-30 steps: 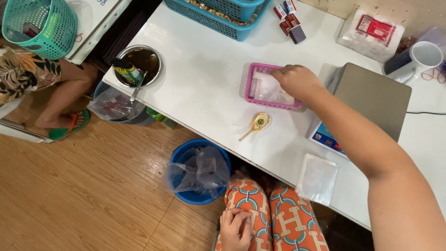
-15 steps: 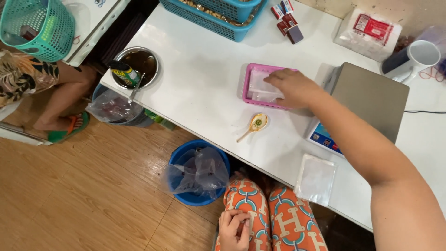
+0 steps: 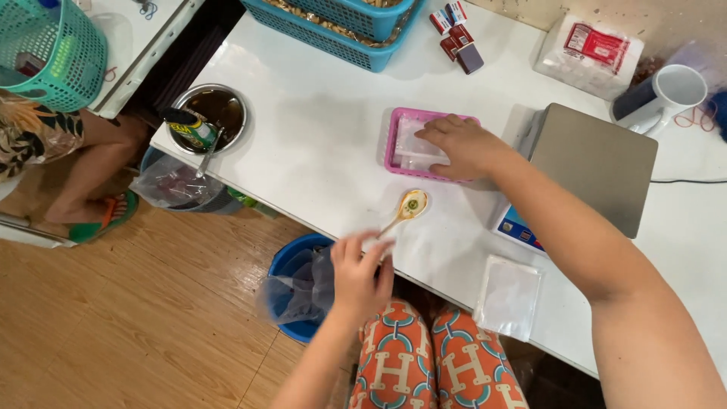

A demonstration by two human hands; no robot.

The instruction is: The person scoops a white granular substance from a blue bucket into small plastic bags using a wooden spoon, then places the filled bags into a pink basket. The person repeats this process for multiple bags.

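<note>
My left hand (image 3: 360,274) pinches the spoon (image 3: 405,210) handle; my right hand (image 3: 462,145) lies flat, fingers spread, in the pink tray (image 3: 391,144).

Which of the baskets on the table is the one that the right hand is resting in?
The small pink basket beside the scale: the right hand rests in it. The blue baskets stand at the table's far edge, untouched.

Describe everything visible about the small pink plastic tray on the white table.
The small pink plastic tray is shallow and rectangular with a raised rim, lying flat on the white table beside the grey weighing scale. Clear plastic bags lie inside it. The right hand rests palm-down over its right half, fingers on the bags, hiding that side's rim. A wooden spoon lies just in front, apart from it.
</note>
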